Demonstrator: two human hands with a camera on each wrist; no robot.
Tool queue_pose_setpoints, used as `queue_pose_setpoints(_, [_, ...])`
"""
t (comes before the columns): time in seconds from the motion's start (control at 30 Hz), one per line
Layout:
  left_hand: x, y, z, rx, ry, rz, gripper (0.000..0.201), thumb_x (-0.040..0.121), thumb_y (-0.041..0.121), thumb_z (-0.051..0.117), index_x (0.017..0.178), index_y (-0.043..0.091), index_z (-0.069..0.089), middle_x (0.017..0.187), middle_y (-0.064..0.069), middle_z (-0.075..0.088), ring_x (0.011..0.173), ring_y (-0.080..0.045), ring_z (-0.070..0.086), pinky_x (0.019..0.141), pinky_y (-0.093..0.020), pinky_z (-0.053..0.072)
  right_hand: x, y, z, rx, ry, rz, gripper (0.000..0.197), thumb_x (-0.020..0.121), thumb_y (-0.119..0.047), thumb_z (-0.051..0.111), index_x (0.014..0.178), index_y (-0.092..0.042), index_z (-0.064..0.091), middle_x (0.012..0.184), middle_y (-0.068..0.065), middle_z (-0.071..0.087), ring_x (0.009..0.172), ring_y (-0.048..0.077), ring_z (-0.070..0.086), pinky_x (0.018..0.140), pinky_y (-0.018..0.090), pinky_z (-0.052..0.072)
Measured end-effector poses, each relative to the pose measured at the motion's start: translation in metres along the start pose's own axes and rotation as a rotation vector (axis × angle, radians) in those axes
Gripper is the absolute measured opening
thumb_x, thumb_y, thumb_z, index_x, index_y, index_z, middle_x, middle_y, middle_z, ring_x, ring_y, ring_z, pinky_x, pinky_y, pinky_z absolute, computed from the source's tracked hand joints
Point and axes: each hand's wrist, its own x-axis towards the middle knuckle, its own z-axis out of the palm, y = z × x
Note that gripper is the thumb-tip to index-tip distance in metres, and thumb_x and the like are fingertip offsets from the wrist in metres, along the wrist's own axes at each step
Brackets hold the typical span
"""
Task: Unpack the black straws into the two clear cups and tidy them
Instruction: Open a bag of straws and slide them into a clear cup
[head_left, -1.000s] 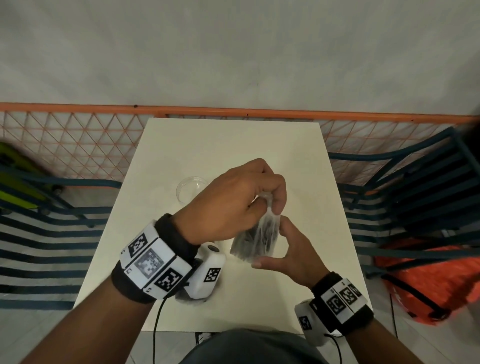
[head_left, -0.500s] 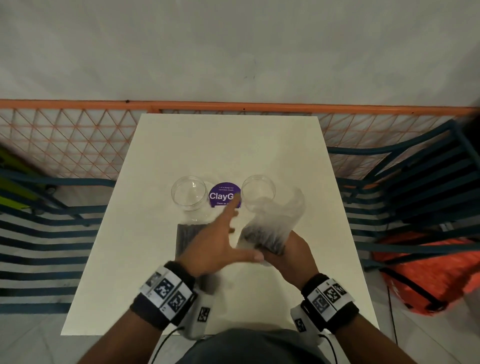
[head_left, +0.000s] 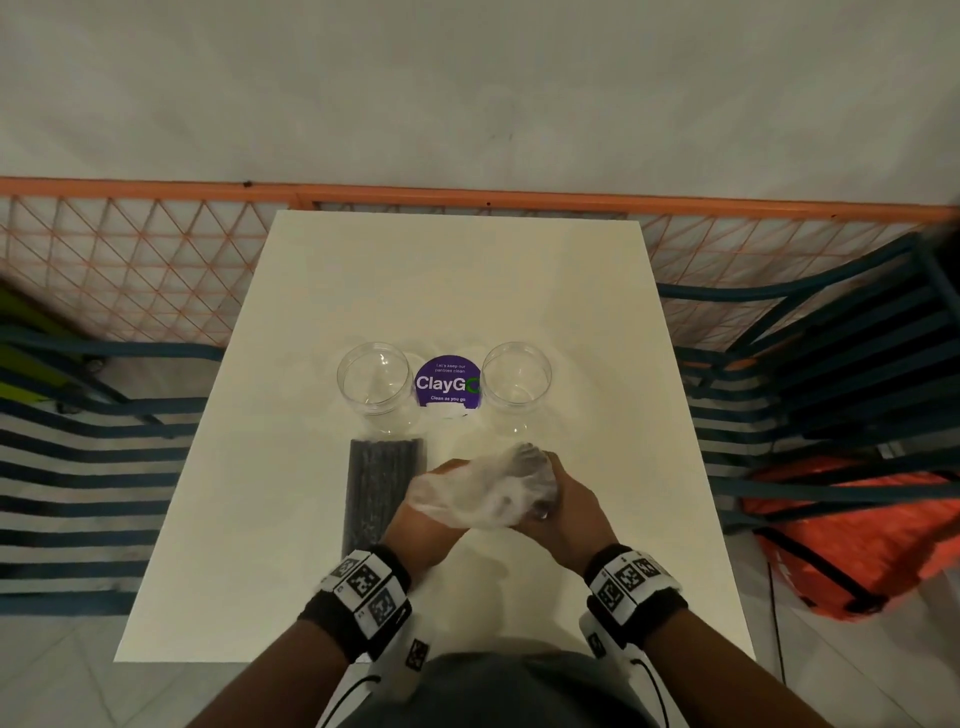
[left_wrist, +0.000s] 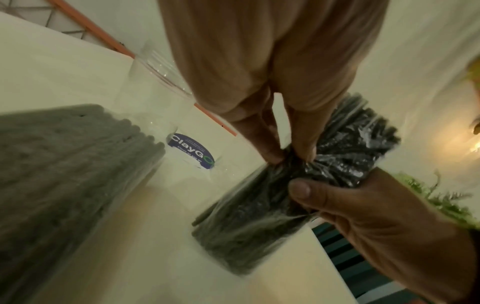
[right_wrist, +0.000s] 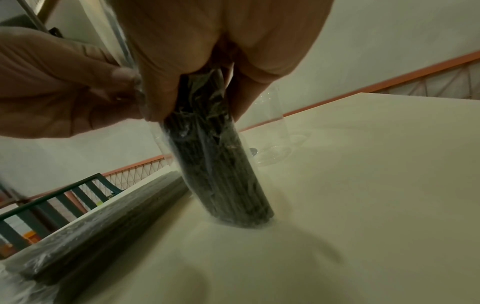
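Head view has our right hand (head_left: 563, 506) wrapped round the straw pack (head_left: 488, 491), stood on end on the table (head_left: 571, 291) near the two cups (head_left: 373, 382); left hand (head_left: 426, 512) fingers pinch its plastic; tug hard and we'd guess straws scatter, or a cup tips.

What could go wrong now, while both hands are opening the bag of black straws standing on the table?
1. The right hand grips the bag of straws upright on its end while the left hand pinches the plastic; a sudden tear could scatter straws across the table.
2. The right clear cup stands empty, close behind the bag; a jerk might topple it.
3. The second pack of straws lies by the left wrist and could be pushed aside.
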Motion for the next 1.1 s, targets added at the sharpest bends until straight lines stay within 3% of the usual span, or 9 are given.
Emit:
queue_pose_setpoints(0.17, [0.012,-0.006,0.004,0.35,-0.081,0.104,0.059,0.08,0.066,0.058,0.117,0.021,0.067,0.118,-0.001,0.07,0.108,-0.014,0.062,0.098,-0.04,0.051,-0.001,0.001,0.004,-0.034,0.04,-0.057,0.069,0.07,-0.052,0.081,0.128,-0.035,0.048,0.117,-0.015,0.065,0.101,0.007,0.062,0.088,0.026,0.051])
queue_pose_setpoints(0.33, [0.015,-0.013,0.004,0.183,-0.15,0.206,0.073,0.069,0.038,0.087,0.132,0.042,0.051,0.115,0.033,0.06,0.107,0.02,0.055,0.098,-0.015,0.048,-0.001,-0.001,0.01,-0.362,-0.16,-0.093,0.06,0.089,-0.044,0.055,0.144,-0.021,0.041,0.14,-0.004,0.051,0.123,0.017,0.052,0.097,0.027,0.041])
queue_pose_setpoints(0.5, [0.02,-0.023,0.015,0.213,-0.064,0.221,0.064,0.057,0.084,0.064,0.104,0.04,0.068,0.096,0.023,0.069,0.093,0.011,0.064,0.089,-0.022,0.054,0.001,0.002,0.012,-0.276,-0.121,-0.084,0.053,0.092,-0.028,0.062,0.141,-0.022,0.042,0.139,-0.001,0.05,0.112,0.023,0.059,0.082,0.021,0.039])
queue_pose_setpoints(0.6, [0.023,-0.026,0.016,0.227,-0.094,0.21,0.047,0.062,0.062,0.078,0.101,0.045,0.058,0.092,0.033,0.057,0.087,0.026,0.055,0.088,-0.023,0.051,0.0,0.011,0.016,-0.244,-0.114,-0.091,0.055,0.089,-0.034,0.066,0.138,-0.024,0.042,0.136,-0.002,0.049,0.104,0.025,0.061,0.079,0.025,0.043])
queue_pose_setpoints(0.67, [0.022,-0.024,0.018,0.263,-0.103,0.237,0.05,0.071,0.047,0.082,0.113,0.04,0.056,0.104,0.029,0.059,0.093,0.02,0.057,0.098,-0.028,0.051,0.0,0.016,0.018,-0.277,-0.126,-0.064,0.053,0.091,-0.033,0.063,0.138,-0.022,0.043,0.136,-0.001,0.05,0.107,0.025,0.06,0.082,0.028,0.046])
queue_pose_setpoints(0.8, [0.017,-0.018,0.022,0.228,-0.072,0.297,0.061,0.07,0.05,0.082,0.123,0.042,0.053,0.109,0.028,0.056,0.094,0.016,0.054,0.087,-0.002,0.042,0.004,0.022,0.018,-0.386,-0.193,0.012,0.049,0.092,-0.023,0.058,0.139,-0.017,0.044,0.138,0.007,0.052,0.112,0.031,0.059,0.09,0.035,0.047])
queue_pose_setpoints(0.9, [0.015,-0.015,0.025,0.159,-0.084,0.314,0.04,0.067,0.057,0.075,0.102,0.053,0.056,0.103,0.026,0.063,0.093,0.014,0.06,0.09,-0.016,0.049,0.003,0.021,0.017,-0.243,-0.166,0.027,0.074,0.081,-0.033,0.075,0.144,-0.022,0.038,0.143,-0.001,0.048,0.122,0.022,0.054,0.095,0.023,0.039])
queue_pose_setpoints(0.97, [0.022,-0.023,0.03,0.125,-0.064,0.313,0.05,0.066,0.061,0.067,0.109,0.036,0.067,0.11,0.008,0.071,0.103,-0.007,0.066,0.097,-0.036,0.053,-0.001,0.017,0.015,-0.135,-0.104,0.001,0.089,0.075,-0.038,0.08,0.147,-0.027,0.031,0.14,-0.012,0.046,0.121,0.009,0.051,0.099,0.021,0.037])
queue_pose_setpoints(1.1, [0.036,-0.035,0.039,0.081,-0.046,0.312,0.075,0.064,0.057,0.081,0.128,0.03,0.054,0.126,0.007,0.064,0.118,-0.009,0.06,0.106,-0.034,0.047,-0.004,0.014,0.014,-0.173,-0.051,0.029,0.056,0.084,-0.031,0.07,0.135,-0.027,0.046,0.118,-0.007,0.066,0.105,0.019,0.064,0.079,0.022,0.039])
